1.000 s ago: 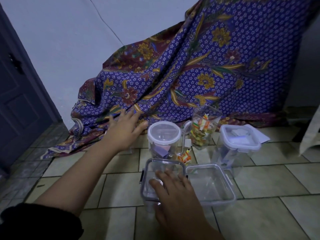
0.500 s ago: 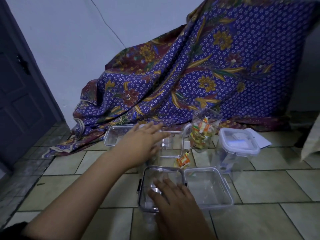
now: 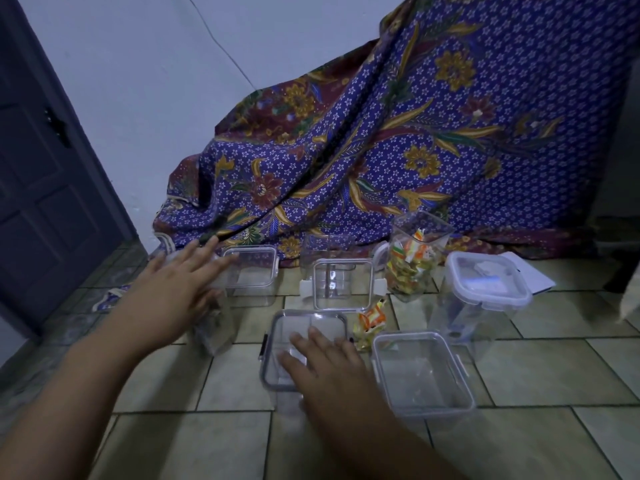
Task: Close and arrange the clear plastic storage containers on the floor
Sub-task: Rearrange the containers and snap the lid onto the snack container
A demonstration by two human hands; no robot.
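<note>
Several clear containers (image 3: pixel 420 372), one jar (image 3: pixel 423 227) of candies (image 3: pixel 407 273), right hand (image 3: pixel 325 368) flat on lid (image 3: pixel 304 323), left hand (image 3: pixel 176 292) spread

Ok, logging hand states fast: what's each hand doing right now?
Left hand: open, fingers spread over a blurred clear container.
Right hand: open, flat on the dark-rimmed container lid.

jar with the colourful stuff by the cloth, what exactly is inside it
The jar holds a pile of orange, green and white wrapped pieces, likely sweets, filling its lower half. The upper half looks empty and has no lid. Anything beneath or behind the pile is hidden by the wrappers.
</note>
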